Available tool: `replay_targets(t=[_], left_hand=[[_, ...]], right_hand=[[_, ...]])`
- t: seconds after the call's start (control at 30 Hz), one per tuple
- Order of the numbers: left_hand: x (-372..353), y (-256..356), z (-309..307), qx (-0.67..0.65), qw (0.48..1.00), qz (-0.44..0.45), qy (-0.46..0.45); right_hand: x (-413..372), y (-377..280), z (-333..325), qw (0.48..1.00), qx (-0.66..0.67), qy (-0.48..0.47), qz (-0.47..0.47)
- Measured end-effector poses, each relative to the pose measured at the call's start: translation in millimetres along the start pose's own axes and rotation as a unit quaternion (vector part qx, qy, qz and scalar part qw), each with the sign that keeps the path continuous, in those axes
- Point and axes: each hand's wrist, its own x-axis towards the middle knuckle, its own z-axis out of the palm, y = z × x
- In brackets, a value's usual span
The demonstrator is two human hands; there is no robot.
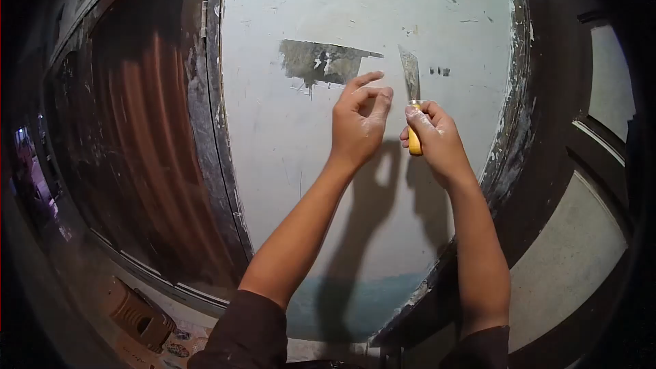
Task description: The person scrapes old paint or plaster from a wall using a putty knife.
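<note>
Can make out floor at the lower left, with a brown plastic seat resting on it and, just beside, small dark patterned objects too blurred to name.

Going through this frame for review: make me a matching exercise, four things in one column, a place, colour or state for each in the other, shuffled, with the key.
Column one
1. scraper
2. left hand
3. dark patch
4. curtain

Column two
A. ragged-edged, on the pale surface
B. gripped in the right hand
C. reddish-brown, hanging in folds
D. just below the patch's right end, as pictured

Right pairs: 1-B, 2-D, 3-A, 4-C
</note>
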Motion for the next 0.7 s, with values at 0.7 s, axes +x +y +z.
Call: replay_targets(t=[0.7], left_hand=[[56.6,-44.4,-191.6,0.532,0.786,0.314,-0.014]], right_hand=[[-13.3,21.3,76.1,0.904,-0.35,0.171,-0.177]])
